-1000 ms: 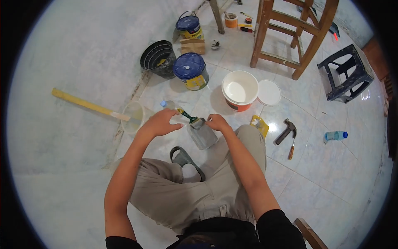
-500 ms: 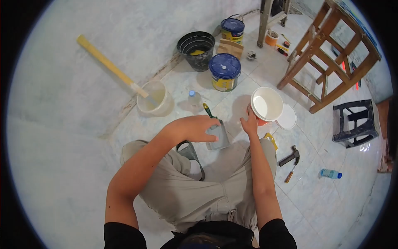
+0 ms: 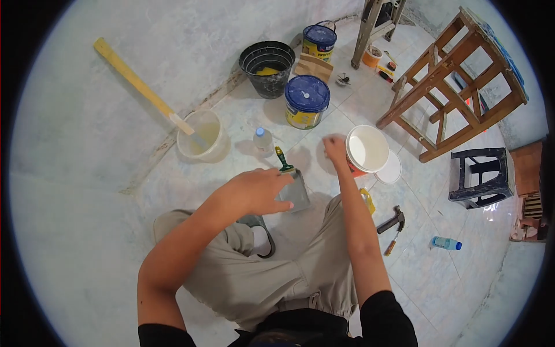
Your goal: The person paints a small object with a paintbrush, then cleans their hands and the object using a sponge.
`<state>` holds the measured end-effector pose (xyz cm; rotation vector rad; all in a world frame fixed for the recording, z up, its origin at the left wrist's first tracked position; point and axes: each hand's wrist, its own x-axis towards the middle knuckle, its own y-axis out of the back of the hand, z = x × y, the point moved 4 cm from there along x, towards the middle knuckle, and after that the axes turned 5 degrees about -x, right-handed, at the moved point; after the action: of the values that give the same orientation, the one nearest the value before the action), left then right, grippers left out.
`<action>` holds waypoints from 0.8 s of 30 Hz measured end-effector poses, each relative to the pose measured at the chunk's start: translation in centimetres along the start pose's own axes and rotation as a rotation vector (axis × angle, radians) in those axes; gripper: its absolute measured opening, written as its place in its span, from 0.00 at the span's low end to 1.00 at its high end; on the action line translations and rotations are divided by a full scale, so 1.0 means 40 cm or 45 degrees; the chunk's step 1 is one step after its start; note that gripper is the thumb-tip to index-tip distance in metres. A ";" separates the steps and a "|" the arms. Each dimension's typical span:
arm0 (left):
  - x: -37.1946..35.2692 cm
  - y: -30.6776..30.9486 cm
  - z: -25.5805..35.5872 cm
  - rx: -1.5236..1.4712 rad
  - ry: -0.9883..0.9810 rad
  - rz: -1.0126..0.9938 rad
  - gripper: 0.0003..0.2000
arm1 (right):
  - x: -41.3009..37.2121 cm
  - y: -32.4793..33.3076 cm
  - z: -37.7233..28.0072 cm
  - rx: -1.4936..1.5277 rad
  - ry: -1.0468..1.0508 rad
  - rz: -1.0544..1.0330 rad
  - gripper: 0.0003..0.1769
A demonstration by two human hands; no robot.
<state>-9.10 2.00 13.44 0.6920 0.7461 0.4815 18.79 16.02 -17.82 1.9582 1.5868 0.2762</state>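
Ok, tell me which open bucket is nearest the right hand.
The white bucket with orange-red on its side, just beside the right hand; the black bucket, translucent bucket and small orange tub all stand farther off.

Right hand (image 3: 333,148) moved from tray (image 3: 299,192) to beside bucket (image 3: 378,153).

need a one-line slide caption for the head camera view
Open left hand near a grey rectangular tray and green-handled paintbrush; right hand beside a round white-and-red bucket.

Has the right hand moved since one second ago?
Yes: the right hand moved forward, away from the grey rectangular tray, to beside the round white bucket.
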 end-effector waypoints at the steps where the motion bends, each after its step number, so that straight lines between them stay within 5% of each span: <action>1: -0.011 0.001 0.003 -0.021 -0.024 0.010 0.27 | 0.048 0.005 -0.052 0.054 0.039 0.102 0.22; 4: -0.061 0.007 -0.006 -0.005 0.037 -0.021 0.27 | 0.223 -0.030 -0.141 -0.070 0.169 0.574 0.23; 9: -0.094 0.064 -0.018 -0.028 0.108 0.056 0.27 | 0.244 -0.027 -0.227 -0.237 -0.250 0.479 0.24; 16: -0.088 0.066 -0.027 0.011 0.086 0.079 0.26 | 0.277 -0.004 -0.237 -0.268 -0.337 0.481 0.22; 24: -0.077 0.070 -0.020 0.017 0.061 0.068 0.26 | 0.275 0.015 -0.265 0.550 -0.430 0.354 0.13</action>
<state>-12.11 2.31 16.39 0.7164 0.7778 0.5441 16.78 29.66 -11.25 2.4019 1.2240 -0.3046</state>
